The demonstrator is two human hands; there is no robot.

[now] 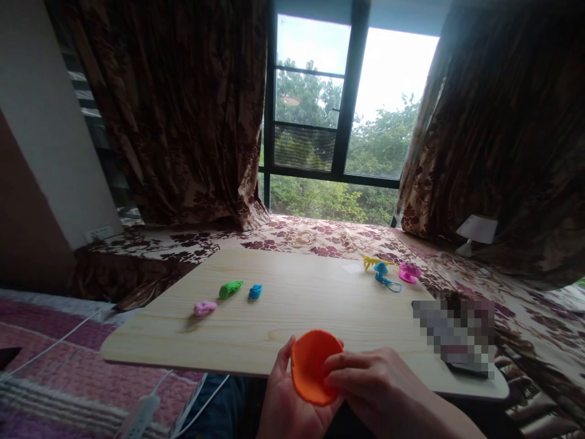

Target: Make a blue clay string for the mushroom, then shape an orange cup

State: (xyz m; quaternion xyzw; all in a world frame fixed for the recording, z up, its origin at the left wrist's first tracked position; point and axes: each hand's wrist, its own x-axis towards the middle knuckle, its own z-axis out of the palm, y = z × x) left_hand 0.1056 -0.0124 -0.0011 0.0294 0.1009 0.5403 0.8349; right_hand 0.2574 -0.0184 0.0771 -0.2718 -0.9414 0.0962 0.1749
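Observation:
An orange clay disc (311, 364), flattened into a shallow cup shape, sits in my left hand (287, 405) at the near edge of the wooden board (297, 305). My left fingers curl up behind it. My right hand (379, 384) presses its fingers and thumb against the disc's right side, pinching it. On the board lie a pink clay lump (204, 308), a green clay lump (230, 288) and a small blue clay lump (255, 291), all left of centre and away from both hands.
Plastic modelling tools lie at the board's far right: yellow (372, 262), blue (382, 274) and pink (409, 272). A blurred-out object (454, 332) lies at the right edge. A white power strip (139, 417) and cables trail at lower left. Curtains and a window stand behind.

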